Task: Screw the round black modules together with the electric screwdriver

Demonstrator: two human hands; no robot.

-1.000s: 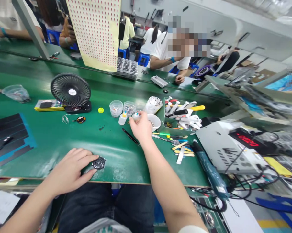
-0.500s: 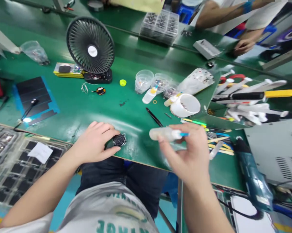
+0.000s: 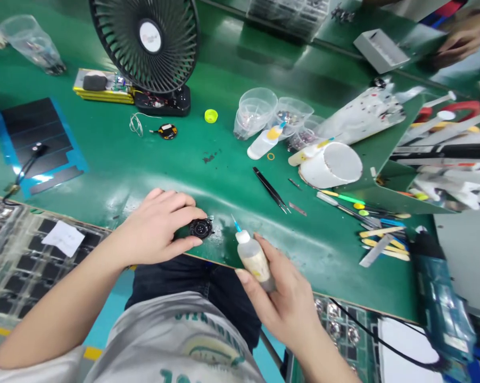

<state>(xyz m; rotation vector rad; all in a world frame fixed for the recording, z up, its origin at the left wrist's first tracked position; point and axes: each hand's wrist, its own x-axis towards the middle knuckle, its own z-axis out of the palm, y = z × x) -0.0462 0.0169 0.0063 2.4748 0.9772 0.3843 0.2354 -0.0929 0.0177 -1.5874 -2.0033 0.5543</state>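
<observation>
My left hand [image 3: 166, 229] rests near the front edge of the green bench, thumb and index finger closed around a small round black watch case [image 3: 201, 228]. Its dark back faces up. In my right hand [image 3: 282, 284] is a clear squeeze bottle [image 3: 256, 260] with a white cap and a blue dispensing needle [image 3: 236, 223]. The needle points up and left, a short way right of the watch case and apart from it. Beyond the bottle lie black tweezers [image 3: 271, 190] on the bench.
A black fan [image 3: 164, 58] stands at the back left. Clear plastic cups [image 3: 258, 109], another needle bottle [image 3: 264, 142] and a white cup [image 3: 331, 165] stand at the right. Sticks and blades [image 3: 383, 242] lie near a teal power tool [image 3: 443, 298]. A co-worker's hand [image 3: 459, 45] shows across the bench.
My right hand has moved left and down, turning the bottle so its needle, earlier pointing right, now points toward the watch case. My left hand stays on the case. The camera view has shifted closer.
</observation>
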